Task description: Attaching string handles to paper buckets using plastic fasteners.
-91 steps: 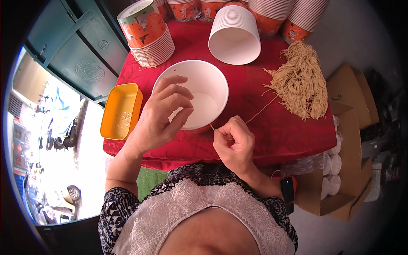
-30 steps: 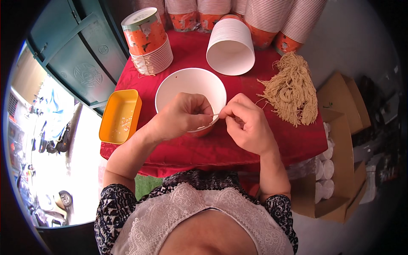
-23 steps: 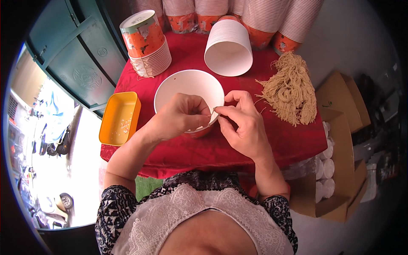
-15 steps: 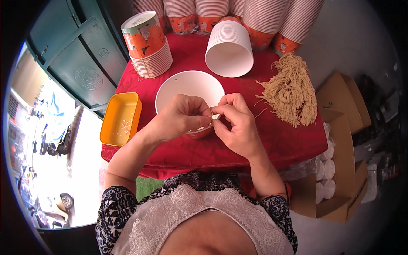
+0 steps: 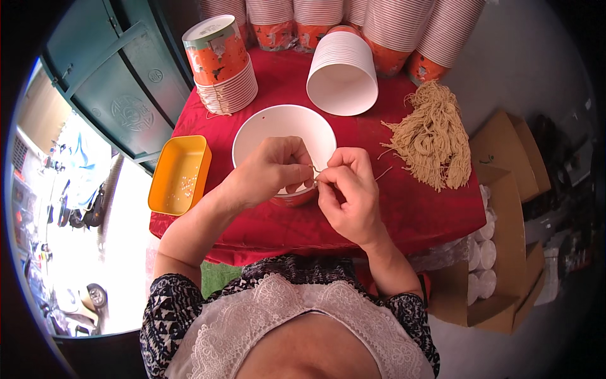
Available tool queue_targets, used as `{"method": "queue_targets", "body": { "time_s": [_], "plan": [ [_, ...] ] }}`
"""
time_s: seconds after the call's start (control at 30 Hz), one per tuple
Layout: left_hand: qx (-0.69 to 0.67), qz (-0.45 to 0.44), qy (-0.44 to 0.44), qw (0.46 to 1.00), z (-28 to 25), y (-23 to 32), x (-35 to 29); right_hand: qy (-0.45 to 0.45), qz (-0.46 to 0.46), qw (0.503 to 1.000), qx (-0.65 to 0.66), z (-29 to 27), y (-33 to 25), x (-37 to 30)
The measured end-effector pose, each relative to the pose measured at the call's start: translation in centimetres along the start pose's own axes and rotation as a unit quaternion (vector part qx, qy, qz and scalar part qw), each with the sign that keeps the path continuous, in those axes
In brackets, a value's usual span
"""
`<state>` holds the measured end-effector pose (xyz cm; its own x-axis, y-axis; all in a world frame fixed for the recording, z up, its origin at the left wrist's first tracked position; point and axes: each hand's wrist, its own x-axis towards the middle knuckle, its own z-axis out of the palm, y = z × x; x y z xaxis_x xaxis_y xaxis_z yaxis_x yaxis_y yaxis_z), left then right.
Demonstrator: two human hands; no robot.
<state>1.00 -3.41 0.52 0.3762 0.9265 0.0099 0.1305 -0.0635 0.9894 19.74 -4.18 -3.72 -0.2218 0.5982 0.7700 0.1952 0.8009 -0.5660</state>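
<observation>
Over a white-lined paper tub [image 5: 257, 129] in the middle, my two hands work close together on one thin beige string [image 5: 316, 169]. My left hand [image 5: 278, 169] is closed, pinching the string between thumb and forefinger. My right hand [image 5: 351, 194] pinches it too, just to the right, with a short curved bit showing between the two sets of fingertips. A loose string end sticks out behind my right hand. Whether anything tiny is on the string is too small to tell. The tub's orange outside shows below my hands.
A yellow plastic box [image 5: 205, 165] with small pale beads stands at the left. Upper left is an orange tub stack [image 5: 218, 66]; a white tub stack [image 5: 341, 88] lies tipped at the back. A beige string bundle [image 5: 439, 139] lies right, by a cardboard box [image 5: 508, 234].
My right hand has dropped slightly and its fingers have drawn closer together. A short curved bit of string shows more plainly between my fingertips. My left hand stays nearly in place.
</observation>
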Motion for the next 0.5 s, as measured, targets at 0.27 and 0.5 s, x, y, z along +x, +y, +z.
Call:
{"method": "queue_targets", "body": {
  "time_s": [0.27, 0.5],
  "plan": [
    [0.042, -0.01, -0.02, 0.999, -0.3, 0.1, -0.2, -0.024, -0.079, 0.995, -0.048, -0.1, 0.5, -0.6],
    [0.092, -0.009, -0.037, 0.995, 0.2, 0.8, -0.4, -0.006, -0.037, 0.991, -0.132, -1.3, 1.2, 0.0]
  ]
}}
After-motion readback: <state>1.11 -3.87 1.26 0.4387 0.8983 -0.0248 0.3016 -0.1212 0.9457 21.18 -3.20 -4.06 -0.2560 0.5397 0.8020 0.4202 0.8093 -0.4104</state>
